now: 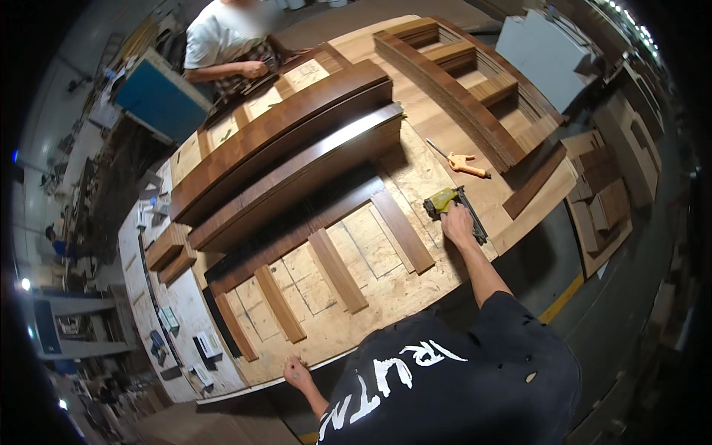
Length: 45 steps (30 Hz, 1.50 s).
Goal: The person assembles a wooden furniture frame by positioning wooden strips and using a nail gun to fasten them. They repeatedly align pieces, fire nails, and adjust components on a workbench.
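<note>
Along the near edge of the counter (400, 297) there is a bit of bare room, but the far side is blocked by tall piles of long boards (282, 126). Four short boards (337, 271), flat and brown, reach from the long dark board (297, 228) toward that near edge, with gaps between them. The right hand (457, 222) grips a chunky yellow-green and black nail gun (443, 200) just right of the last short board, while the left hand (298, 373) is by the near edge, too small to tell if it's closed.
</note>
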### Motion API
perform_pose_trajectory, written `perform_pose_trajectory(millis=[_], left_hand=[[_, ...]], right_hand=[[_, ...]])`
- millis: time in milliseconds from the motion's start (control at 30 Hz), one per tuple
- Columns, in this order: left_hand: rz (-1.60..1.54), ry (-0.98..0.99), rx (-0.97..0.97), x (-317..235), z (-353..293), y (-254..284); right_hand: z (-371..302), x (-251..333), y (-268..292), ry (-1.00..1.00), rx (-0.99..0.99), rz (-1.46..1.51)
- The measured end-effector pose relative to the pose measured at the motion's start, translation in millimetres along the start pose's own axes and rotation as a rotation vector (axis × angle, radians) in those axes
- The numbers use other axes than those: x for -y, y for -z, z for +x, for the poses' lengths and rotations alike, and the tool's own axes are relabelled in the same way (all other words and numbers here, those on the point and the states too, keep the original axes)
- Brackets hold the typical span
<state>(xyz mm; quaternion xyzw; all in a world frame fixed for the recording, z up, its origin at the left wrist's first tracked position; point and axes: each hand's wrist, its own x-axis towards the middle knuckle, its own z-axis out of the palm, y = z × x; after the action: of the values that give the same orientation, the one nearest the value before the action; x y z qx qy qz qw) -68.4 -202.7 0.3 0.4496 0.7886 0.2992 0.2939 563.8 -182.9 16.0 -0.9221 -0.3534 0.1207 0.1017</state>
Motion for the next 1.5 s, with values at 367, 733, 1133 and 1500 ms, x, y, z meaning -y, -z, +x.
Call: perform_pose_trajectory(millis=[367, 733, 1133, 1500], left_hand=[[0.097, -0.185, 0.035, -20, 0, -6], [0.157, -0.045, -0.124, -1, -50, 8], [0.029, -0.155, 0.073, -72, -1, -20], [-0.655, 0.131, 0.214, -27, -3, -57]], right_hand=[[175, 114, 40, 0.187, -0.303, 0.582], [141, 163, 53, 0.375, -0.52, 0.507], [148, 239, 53, 1.019, -0.291, -0.005], [-122, 146, 31, 1.047, 0.16, 0.367]])
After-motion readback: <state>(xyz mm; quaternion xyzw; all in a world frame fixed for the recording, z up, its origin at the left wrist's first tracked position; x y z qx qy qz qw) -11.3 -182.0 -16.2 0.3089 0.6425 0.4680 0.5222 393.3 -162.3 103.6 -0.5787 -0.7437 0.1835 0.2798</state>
